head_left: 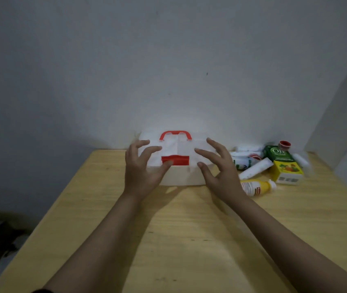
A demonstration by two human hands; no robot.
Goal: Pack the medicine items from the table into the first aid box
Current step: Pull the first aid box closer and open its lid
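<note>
White first aid box (pixel 181 174) sits closed at frame centre, at the far edge of the wooden table (pixel 189 240), with a red handle (pixel 175 134) and red latch (pixel 175 160). Left hand (pixel 141 172) and right hand (pixel 221 172) flank it, fingers spread, gripping nothing; left thumb at the latch. Medicine items lie centre right: yellow bottle (pixel 258 187), white tube (pixel 255 168), green-and-yellow carton (pixel 282 163).

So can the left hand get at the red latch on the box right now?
Probably yes: the left hand is open, its thumb already at the red latch on the first aid box, with nothing between them.
</note>
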